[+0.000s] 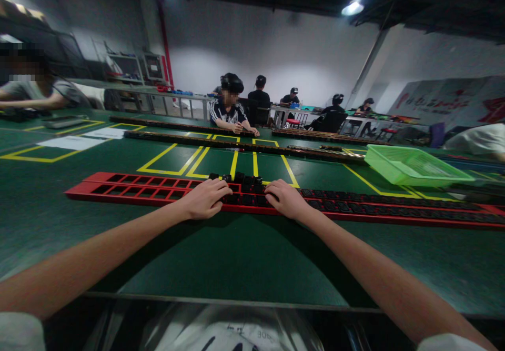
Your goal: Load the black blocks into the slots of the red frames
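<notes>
A long red rack (130, 189) with rows of rectangular slots lies across the green table (221, 256). Its left slots are bare; from the middle to the right they hold small black parts (355, 203). My left hand (205, 199) rests on the rack's near rail, fingers curled down onto the black parts at the middle. My right hand (286, 198) lies beside it, fingers bent onto the same cluster of black parts (248, 182). What the fingertips pinch is hidden.
A green plastic basket (410, 166) stands at the right behind the rack. Yellow floor-style lines mark the table. More long dark racks (236, 143) lie further back. A person in a striped shirt (229, 111) sits opposite; others work behind and at far left.
</notes>
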`<state>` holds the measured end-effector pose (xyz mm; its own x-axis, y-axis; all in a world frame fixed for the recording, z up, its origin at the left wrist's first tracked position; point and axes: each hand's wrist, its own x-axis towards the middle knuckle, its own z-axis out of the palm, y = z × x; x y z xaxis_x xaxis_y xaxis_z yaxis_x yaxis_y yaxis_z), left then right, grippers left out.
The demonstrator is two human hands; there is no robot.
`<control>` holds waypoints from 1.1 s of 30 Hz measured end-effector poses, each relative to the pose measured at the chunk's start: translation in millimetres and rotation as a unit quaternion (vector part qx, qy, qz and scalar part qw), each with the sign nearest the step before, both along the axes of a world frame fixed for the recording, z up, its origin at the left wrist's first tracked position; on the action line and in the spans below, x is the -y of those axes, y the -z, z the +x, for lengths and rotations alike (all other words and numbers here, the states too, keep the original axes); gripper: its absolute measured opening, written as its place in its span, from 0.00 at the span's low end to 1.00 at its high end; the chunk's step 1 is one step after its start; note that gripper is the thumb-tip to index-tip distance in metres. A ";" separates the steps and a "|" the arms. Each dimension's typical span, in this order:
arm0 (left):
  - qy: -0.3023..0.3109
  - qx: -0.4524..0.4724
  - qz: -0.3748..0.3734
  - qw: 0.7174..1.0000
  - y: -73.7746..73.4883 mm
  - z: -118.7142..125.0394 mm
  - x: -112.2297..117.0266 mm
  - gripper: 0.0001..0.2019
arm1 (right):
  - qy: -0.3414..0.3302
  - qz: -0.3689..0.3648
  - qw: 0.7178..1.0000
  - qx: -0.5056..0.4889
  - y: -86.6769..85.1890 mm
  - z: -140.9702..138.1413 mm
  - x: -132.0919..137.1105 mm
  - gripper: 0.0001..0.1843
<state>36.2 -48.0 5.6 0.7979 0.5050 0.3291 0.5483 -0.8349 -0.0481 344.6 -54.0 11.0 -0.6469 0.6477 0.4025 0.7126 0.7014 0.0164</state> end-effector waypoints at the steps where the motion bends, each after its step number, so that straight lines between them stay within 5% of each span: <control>1: 0.002 0.003 0.002 1.000 0.1 -0.1 -0.1 0.16 | -0.001 0.000 1.000 -0.001 0.2 0.1 -0.1 0.10; 26: 0.010 0.027 -0.034 0.999 -0.1 -0.4 -0.6 0.14 | -0.001 -0.011 1.000 -0.008 0.3 -0.1 -0.1 0.10; 33: -0.042 0.127 -0.034 0.990 -2.2 -14.2 -17.0 0.11 | 0.006 -0.009 1.000 -0.002 0.9 0.3 -0.3 0.10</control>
<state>21.9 -30.9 7.8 0.6477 0.5944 0.4766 0.6033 -0.7822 0.1558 344.9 -53.7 10.1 -0.6373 0.6625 0.3936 0.7213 0.6926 0.0021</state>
